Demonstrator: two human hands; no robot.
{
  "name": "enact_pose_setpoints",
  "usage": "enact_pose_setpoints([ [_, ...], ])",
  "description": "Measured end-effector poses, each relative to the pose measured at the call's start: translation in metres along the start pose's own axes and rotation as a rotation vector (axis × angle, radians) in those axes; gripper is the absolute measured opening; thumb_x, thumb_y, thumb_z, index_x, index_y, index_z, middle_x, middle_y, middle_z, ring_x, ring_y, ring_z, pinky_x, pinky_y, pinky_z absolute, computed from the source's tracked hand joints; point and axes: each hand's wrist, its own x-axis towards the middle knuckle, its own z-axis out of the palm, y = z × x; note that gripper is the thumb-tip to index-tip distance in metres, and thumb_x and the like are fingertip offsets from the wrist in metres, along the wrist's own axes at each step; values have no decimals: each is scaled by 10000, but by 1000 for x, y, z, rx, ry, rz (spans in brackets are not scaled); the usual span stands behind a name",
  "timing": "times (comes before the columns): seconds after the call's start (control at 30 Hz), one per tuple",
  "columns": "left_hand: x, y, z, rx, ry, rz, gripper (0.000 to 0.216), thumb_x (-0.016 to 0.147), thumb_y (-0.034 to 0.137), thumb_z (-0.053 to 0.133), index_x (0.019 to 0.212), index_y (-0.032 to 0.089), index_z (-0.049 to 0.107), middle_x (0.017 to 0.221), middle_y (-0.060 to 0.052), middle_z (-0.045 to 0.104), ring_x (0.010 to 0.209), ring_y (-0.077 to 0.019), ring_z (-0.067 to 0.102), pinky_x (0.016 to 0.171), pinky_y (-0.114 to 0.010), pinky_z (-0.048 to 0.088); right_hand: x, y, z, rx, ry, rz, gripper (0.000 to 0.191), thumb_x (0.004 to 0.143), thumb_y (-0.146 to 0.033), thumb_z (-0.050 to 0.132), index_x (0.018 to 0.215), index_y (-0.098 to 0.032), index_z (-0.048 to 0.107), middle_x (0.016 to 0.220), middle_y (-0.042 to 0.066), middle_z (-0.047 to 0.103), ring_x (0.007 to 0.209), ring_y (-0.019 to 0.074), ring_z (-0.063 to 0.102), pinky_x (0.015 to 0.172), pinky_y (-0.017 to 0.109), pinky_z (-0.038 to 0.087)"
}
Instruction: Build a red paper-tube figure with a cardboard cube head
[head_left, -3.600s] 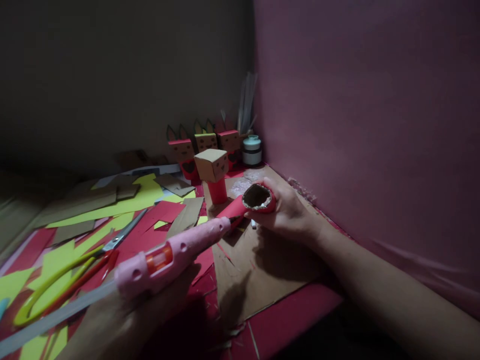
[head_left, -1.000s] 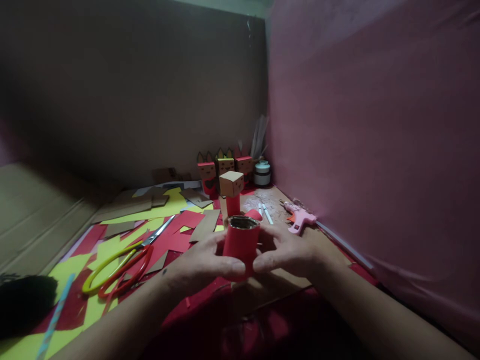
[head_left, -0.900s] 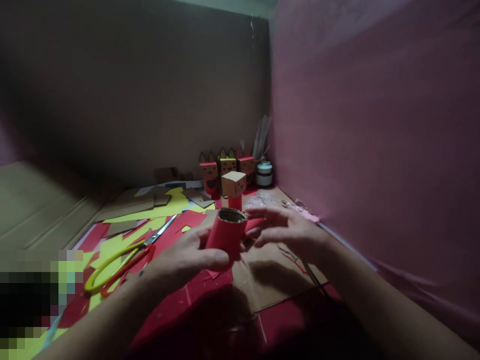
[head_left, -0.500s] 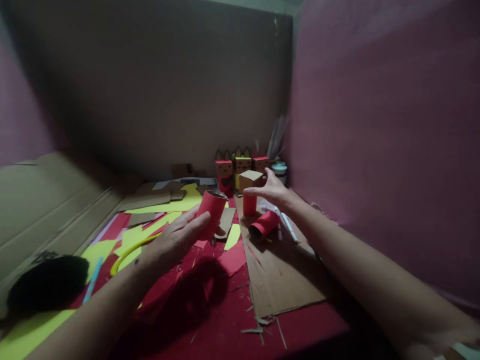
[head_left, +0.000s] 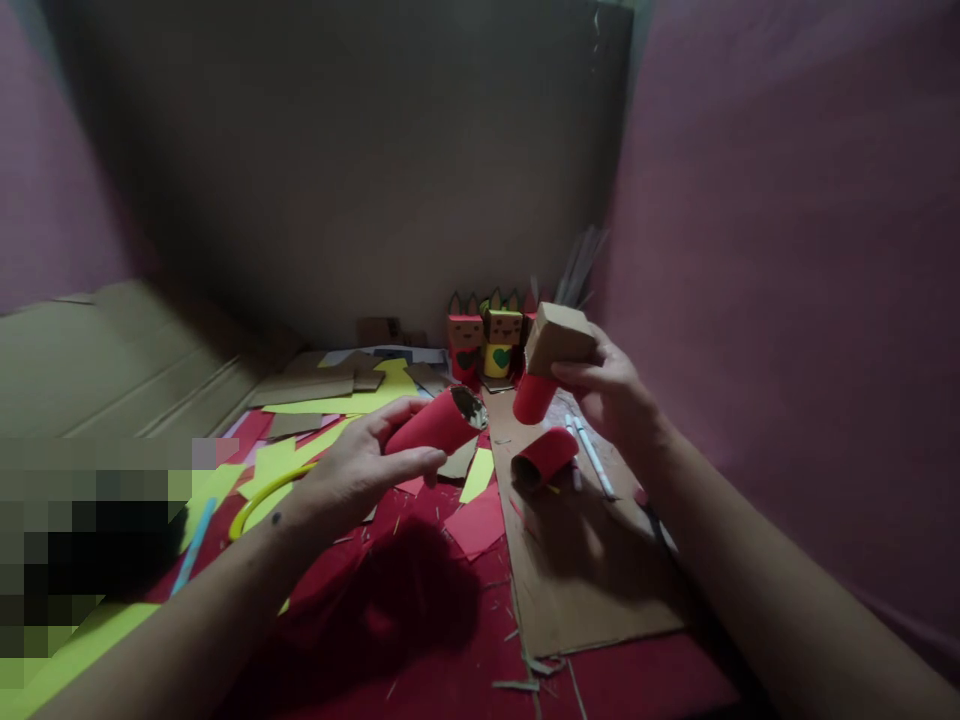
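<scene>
My left hand [head_left: 375,450] is closed around a red paper-covered cardboard tube [head_left: 431,423], tilted so that its open end faces right. In my right hand [head_left: 607,375] is a small cardboard box [head_left: 561,338], pinched between thumb and fingers. A red tube [head_left: 534,397] shows directly beneath the box and tilts along with it; whether the two are joined I cannot tell. Below my right hand another red tube [head_left: 545,460] lies on its side on a flat cardboard sheet [head_left: 600,590].
Cardboard figures with red and yellow bodies, one a yellow figure [head_left: 499,345], stand at the back. White pens [head_left: 594,457] lie on the sheet. Yellow paper [head_left: 375,385], cardboard pieces [head_left: 307,388] and a yellow ring [head_left: 262,497] cover the left. Scraps litter the red tabletop [head_left: 420,650].
My right hand has lifted the box with the red tube under it off the cardboard sheet and tilted it. The tube in my left hand has tipped further, its open end turned right.
</scene>
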Motion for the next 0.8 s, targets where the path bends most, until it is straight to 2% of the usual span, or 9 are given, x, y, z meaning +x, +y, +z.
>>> enact_pose_setpoints([
  [0.13, -7, 6, -7, 29, 96, 18, 466, 737, 366, 743, 1172, 211, 675, 766, -15, 709, 692, -190, 647, 652, -275, 510, -27, -16, 5, 121, -115, 38, 517, 603, -300, 716, 1116, -254, 665, 1081, 58, 728, 1073, 329, 660, 950, 503, 529],
  [0.23, -14, 12, -12, 11, 169, 21, 565, 693, 415, 801, 1206, 232, 651, 755, -4, 708, 660, -184, 644, 613, -258, 512, -46, -15, 10, 118, -190, 81, 563, 601, -346, 702, 1151, -229, 688, 1077, 77, 739, 1086, 363, 653, 951, 535, 525],
  [0.33, -21, 21, -14, 7, 203, 28, 600, 621, 449, 851, 1154, 248, 662, 804, -8, 718, 637, -186, 643, 550, -245, 507, -58, -9, 15, 169, -237, 133, 517, 609, -335, 709, 1113, -219, 710, 1057, 80, 740, 1052, 362, 666, 954, 548, 524],
  [0.47, -32, 36, -7, 53, 242, 37, 483, 612, 455, 844, 1028, 251, 706, 801, 4, 705, 592, -153, 607, 490, -212, 464, -62, -3, 18, 134, -239, 143, 445, 628, -330, 732, 1061, -229, 725, 1036, 77, 733, 1051, 341, 659, 969, 527, 523],
  [0.6, -36, 42, -3, 110, 253, -22, 477, 625, 461, 830, 1037, 254, 708, 746, 15, 693, 557, -143, 587, 451, -201, 426, -63, -1, 18, 127, -249, 149, 513, 624, -307, 768, 1127, -231, 701, 1058, 74, 731, 1015, 317, 664, 952, 498, 524],
  [0.7, -34, 41, -5, 145, 218, -10, 486, 634, 492, 812, 1028, 227, 713, 688, 6, 678, 533, -148, 573, 433, -206, 418, -65, 1, 18, 102, -244, 183, 563, 642, -273, 783, 1192, -245, 670, 1009, 57, 731, 921, 285, 669, 875, 465, 544],
  [0.8, -33, 41, -5, 178, 208, -34, 460, 668, 500, 788, 1021, 216, 708, 629, 15, 649, 524, -148, 569, 431, -204, 417, -65, 6, 19, 85, -235, 181, 575, 622, -267, 812, 1177, -237, 664, 934, 38, 718, 822, 241, 652, 764, 389, 549],
])
